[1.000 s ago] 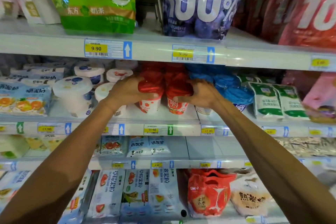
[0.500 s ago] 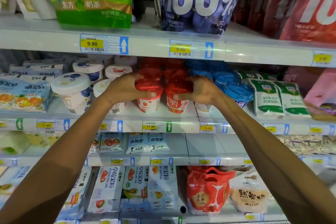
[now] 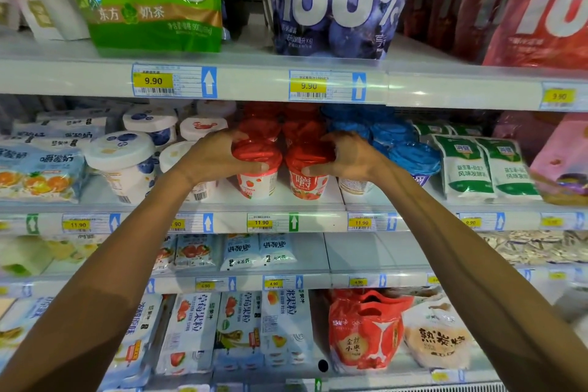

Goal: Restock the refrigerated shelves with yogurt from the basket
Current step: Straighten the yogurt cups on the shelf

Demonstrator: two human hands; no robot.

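Your left hand (image 3: 214, 160) grips the left red-lidded yogurt cup (image 3: 258, 183) by its rim; your right hand (image 3: 351, 160) grips the right red-lidded yogurt cup (image 3: 307, 184) likewise; both cups stand upright, side by side, at the front of the middle shelf (image 3: 327, 200); white tubs (image 3: 121, 157) sit just left, blue-lidded cups (image 3: 413, 158) just right

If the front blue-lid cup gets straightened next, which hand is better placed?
Probably right. The right hand grips the right red-lid cup, just beside the front blue-lid cup. The left hand grips the left red-lid cup and would have to cross both.
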